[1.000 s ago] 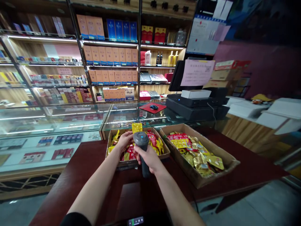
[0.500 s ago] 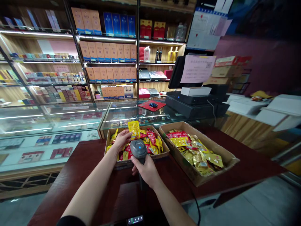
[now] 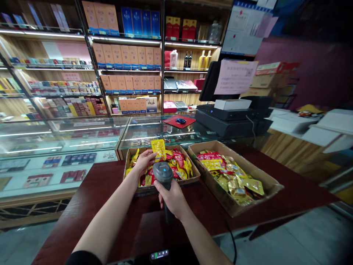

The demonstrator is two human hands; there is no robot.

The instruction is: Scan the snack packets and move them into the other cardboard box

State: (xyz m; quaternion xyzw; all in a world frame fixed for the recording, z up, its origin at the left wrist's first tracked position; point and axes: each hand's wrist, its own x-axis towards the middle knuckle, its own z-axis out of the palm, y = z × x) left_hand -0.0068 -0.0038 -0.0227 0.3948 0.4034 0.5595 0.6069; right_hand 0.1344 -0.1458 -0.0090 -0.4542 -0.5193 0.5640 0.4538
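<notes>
My left hand (image 3: 145, 161) pinches a yellow packet (image 3: 158, 149) by its left edge, upright over the left cardboard box (image 3: 194, 173). That box holds red and yellow packets. In front of it, my right hand (image 3: 173, 197) is wrapped round the handle of a dark grey scanner (image 3: 163, 173) with a small blue light on top. The scanner's head is just below the yellow packet, apart from my left hand. To the right is a longer cardboard box (image 3: 217, 193) with gold, yellow and red packets.
Both boxes stand on a dark red table (image 3: 110, 209). Behind are a glass counter (image 3: 91, 136), a mouse (image 3: 180, 120) on a red mat and a monitor (image 3: 209, 82). A black cable (image 3: 234, 239) hangs over the front edge.
The view has shifted slightly. Both hands keep their grips, on the yellow packet and on the scanner, with almost no movement.
</notes>
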